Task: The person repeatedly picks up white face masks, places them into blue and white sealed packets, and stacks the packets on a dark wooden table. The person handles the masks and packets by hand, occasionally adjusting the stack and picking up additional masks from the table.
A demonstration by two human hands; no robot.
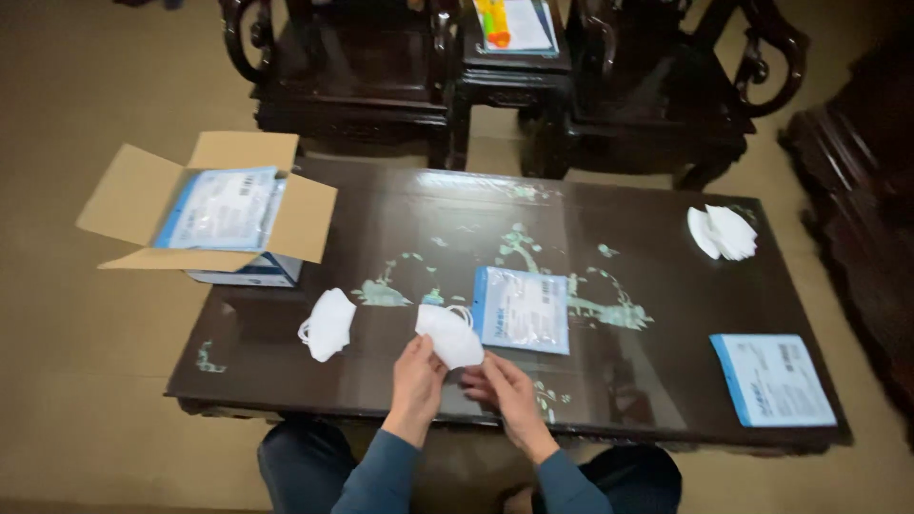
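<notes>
A folded white face mask point(449, 335) sits between the person's two hands, just above the near edge of the dark inlaid table point(657, 286). The left hand point(416, 373) pinches its lower left edge from about seven o'clock, fingers closed on the fabric. The right hand point(505, 383) lies at about five o'clock of the mask, its fingertips touching the lower right corner, fingers partly curled. The mask's ear loops show at its top edge.

Just beside it at three o'clock lies a flat blue-edged mask packet point(524, 310). A second loose white mask point(327, 325) rests at nine o'clock, near but apart. Farther out at ten o'clock an open cardboard box point(305, 219) holds more packets. A small stack of white masks point(724, 232) lies at two o'clock, well apart, and another blue-edged packet point(773, 379) at four o'clock near the table's right end.
</notes>
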